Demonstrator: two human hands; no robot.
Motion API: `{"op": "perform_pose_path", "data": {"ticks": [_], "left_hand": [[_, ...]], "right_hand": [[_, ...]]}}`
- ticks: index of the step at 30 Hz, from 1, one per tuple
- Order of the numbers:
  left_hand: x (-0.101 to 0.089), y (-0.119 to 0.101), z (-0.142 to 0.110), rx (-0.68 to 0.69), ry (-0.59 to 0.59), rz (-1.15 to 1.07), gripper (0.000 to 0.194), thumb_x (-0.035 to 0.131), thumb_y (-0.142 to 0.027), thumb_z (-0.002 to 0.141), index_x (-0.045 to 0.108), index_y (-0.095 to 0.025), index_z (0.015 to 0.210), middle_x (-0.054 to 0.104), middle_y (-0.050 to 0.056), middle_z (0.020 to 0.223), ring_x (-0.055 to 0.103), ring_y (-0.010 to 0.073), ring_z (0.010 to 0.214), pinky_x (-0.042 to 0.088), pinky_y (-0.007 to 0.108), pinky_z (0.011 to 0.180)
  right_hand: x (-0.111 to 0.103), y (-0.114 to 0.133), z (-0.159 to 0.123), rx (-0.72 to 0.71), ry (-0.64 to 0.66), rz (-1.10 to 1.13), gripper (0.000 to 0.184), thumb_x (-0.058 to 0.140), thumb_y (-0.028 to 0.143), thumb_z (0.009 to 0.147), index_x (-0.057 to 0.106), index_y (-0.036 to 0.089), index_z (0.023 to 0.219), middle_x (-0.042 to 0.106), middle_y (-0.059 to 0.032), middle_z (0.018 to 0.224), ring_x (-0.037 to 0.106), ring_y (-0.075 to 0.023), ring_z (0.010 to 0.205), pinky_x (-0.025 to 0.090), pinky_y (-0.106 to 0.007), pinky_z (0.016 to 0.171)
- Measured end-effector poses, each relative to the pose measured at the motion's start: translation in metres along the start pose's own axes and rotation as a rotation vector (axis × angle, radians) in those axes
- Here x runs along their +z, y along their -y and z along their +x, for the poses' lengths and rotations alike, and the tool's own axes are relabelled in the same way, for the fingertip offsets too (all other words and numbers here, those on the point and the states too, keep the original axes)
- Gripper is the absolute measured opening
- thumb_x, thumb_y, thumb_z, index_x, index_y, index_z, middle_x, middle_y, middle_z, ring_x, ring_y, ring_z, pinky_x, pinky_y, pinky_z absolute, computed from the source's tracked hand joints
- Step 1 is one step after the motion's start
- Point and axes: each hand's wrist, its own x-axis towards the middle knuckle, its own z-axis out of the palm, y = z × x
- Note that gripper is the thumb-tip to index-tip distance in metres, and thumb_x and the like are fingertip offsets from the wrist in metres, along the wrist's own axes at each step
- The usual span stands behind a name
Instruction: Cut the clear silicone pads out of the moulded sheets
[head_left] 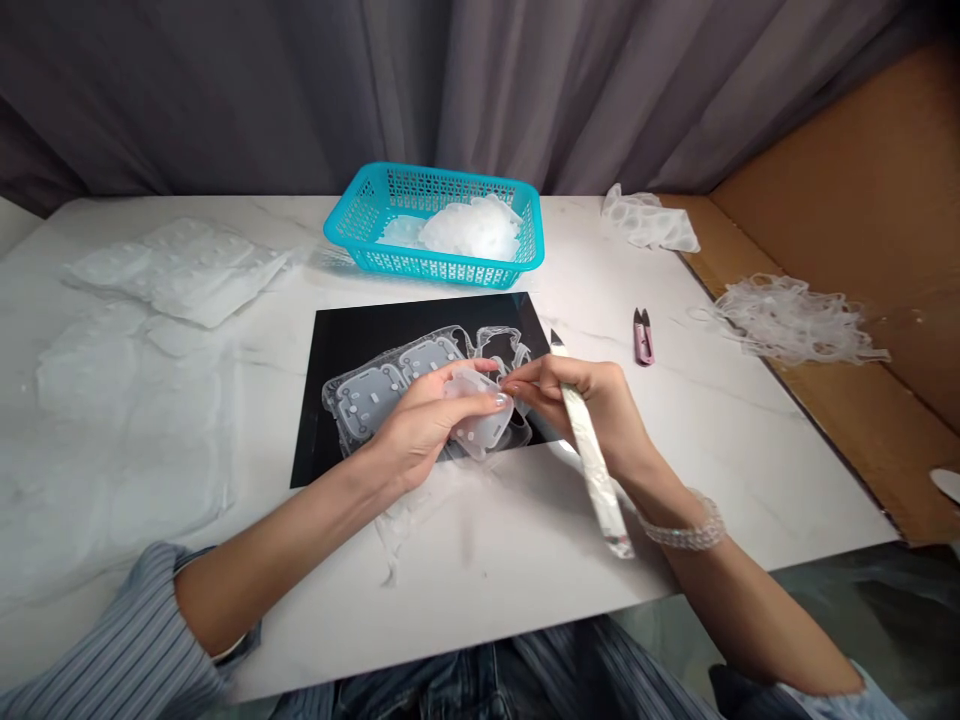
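My left hand point(416, 420) is closed on a translucent, rounded silicone piece point(484, 425), thumb on top. At the piece's upper right edge, the thumb and fingertips of my right hand point(581, 395) are pinched together. That same hand also holds a slim tool point(592, 465) with a pale wrapped handle and dark pointed tip; the tip points away from me. Beneath both hands lies a black mat point(319, 375), bearing a clear molded silicone sheet point(371, 400) with more rounded pieces in it. Whether my right fingertips grip the edge or a scrap is too small to tell.
A blue basket point(435, 268) with translucent pieces stands behind the mat. Clear sheets point(195, 265) are stacked at left. Pink-handled snips point(643, 338) lie at right, near a heap of stringy offcuts point(802, 320) on cardboard point(840, 420). Another cut sheet point(649, 222) rests at back right.
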Motion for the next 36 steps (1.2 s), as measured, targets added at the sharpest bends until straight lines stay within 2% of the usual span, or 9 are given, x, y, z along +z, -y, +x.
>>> {"op": "perform_pose_path", "data": {"ticks": [3, 7, 10, 12, 14, 17, 19, 27, 36], "left_hand": [[0.006, -0.003, -0.008, 0.009, 0.107, 0.053, 0.057, 0.082, -0.022, 0.069, 0.062, -0.026, 0.122, 0.07, -0.001, 0.08, 0.064, 0.0111, 0.073, 0.046, 0.022, 0.067], [0.01, -0.009, -0.017, 0.136, 0.167, 0.118, 0.07, 0.081, -0.028, 0.073, 0.052, -0.034, 0.136, 0.074, -0.002, 0.079, 0.067, 0.0132, 0.079, 0.048, 0.025, 0.077], [0.007, -0.011, -0.019, 0.229, 0.171, 0.097, 0.049, 0.078, -0.029, 0.078, 0.063, -0.027, 0.125, 0.077, 0.002, 0.093, 0.068, 0.0156, 0.094, 0.048, 0.026, 0.086], [0.006, -0.01, -0.018, 0.258, 0.171, 0.075, 0.033, 0.076, -0.029, 0.08, 0.069, -0.024, 0.112, 0.077, 0.003, 0.097, 0.068, 0.0157, 0.097, 0.048, 0.025, 0.087], [0.005, -0.008, -0.018, 0.282, 0.164, 0.053, 0.024, 0.074, -0.028, 0.082, 0.072, -0.024, 0.105, 0.076, 0.002, 0.098, 0.069, 0.0146, 0.095, 0.049, 0.024, 0.086], [0.006, -0.007, -0.017, 0.327, 0.152, 0.015, 0.02, 0.073, -0.027, 0.083, 0.073, -0.024, 0.102, 0.075, 0.002, 0.106, 0.068, 0.0136, 0.096, 0.049, 0.023, 0.085], [0.006, -0.006, -0.016, 0.34, 0.149, -0.016, 0.019, 0.072, -0.027, 0.083, 0.073, -0.024, 0.103, 0.074, 0.002, 0.106, 0.068, 0.0138, 0.096, 0.05, 0.023, 0.084], [0.011, -0.004, -0.014, 0.334, 0.126, -0.128, 0.02, 0.073, -0.024, 0.083, 0.072, -0.023, 0.102, 0.073, 0.002, 0.104, 0.067, 0.0143, 0.098, 0.051, 0.023, 0.087], [0.013, -0.006, -0.017, 0.247, 0.067, -0.177, 0.021, 0.075, -0.023, 0.08, 0.072, -0.025, 0.101, 0.073, -0.001, 0.098, 0.067, 0.0126, 0.091, 0.051, 0.023, 0.083]], "right_hand": [[-0.004, -0.015, 0.003, -0.055, -0.015, -0.204, 0.037, 0.059, 0.02, 0.087, 0.034, 0.02, 0.059, 0.058, 0.0016, 0.063, 0.052, -0.0117, 0.06, 0.038, -0.025, 0.054], [-0.03, -0.036, 0.014, 0.017, -0.199, -0.308, 0.035, 0.061, 0.025, 0.086, 0.037, 0.021, 0.061, 0.067, -0.0014, 0.071, 0.061, -0.0161, 0.067, 0.044, -0.029, 0.062], [-0.044, -0.03, 0.015, 0.077, -0.374, -0.347, 0.035, 0.066, 0.028, 0.084, 0.038, 0.023, 0.063, 0.074, -0.0061, 0.087, 0.068, -0.0224, 0.081, 0.049, -0.035, 0.071], [-0.042, -0.014, 0.011, 0.035, -0.457, -0.278, 0.037, 0.066, 0.029, 0.084, 0.037, 0.023, 0.063, 0.075, -0.0077, 0.098, 0.07, -0.0242, 0.091, 0.051, -0.038, 0.078], [-0.034, 0.006, 0.004, -0.004, -0.364, -0.083, 0.039, 0.065, 0.03, 0.086, 0.034, 0.024, 0.062, 0.076, -0.0076, 0.101, 0.07, -0.0248, 0.098, 0.052, -0.04, 0.083], [-0.02, 0.029, -0.005, 0.022, -0.062, 0.193, 0.042, 0.067, 0.028, 0.086, 0.032, 0.024, 0.062, 0.076, -0.0072, 0.103, 0.069, -0.0258, 0.107, 0.054, -0.041, 0.089], [-0.015, 0.035, -0.008, 0.054, 0.009, 0.287, 0.044, 0.069, 0.026, 0.085, 0.032, 0.024, 0.062, 0.076, -0.0075, 0.106, 0.068, -0.0262, 0.109, 0.055, -0.041, 0.091], [-0.006, 0.033, -0.008, 0.122, -0.127, 0.466, 0.047, 0.073, 0.019, 0.081, 0.033, 0.023, 0.057, 0.078, -0.0067, 0.097, 0.07, -0.0273, 0.106, 0.056, -0.041, 0.093], [-0.003, 0.02, -0.006, 0.07, -0.185, 0.488, 0.05, 0.078, 0.021, 0.076, 0.032, 0.023, 0.058, 0.078, -0.0043, 0.087, 0.071, -0.0272, 0.099, 0.056, -0.046, 0.09]]}}
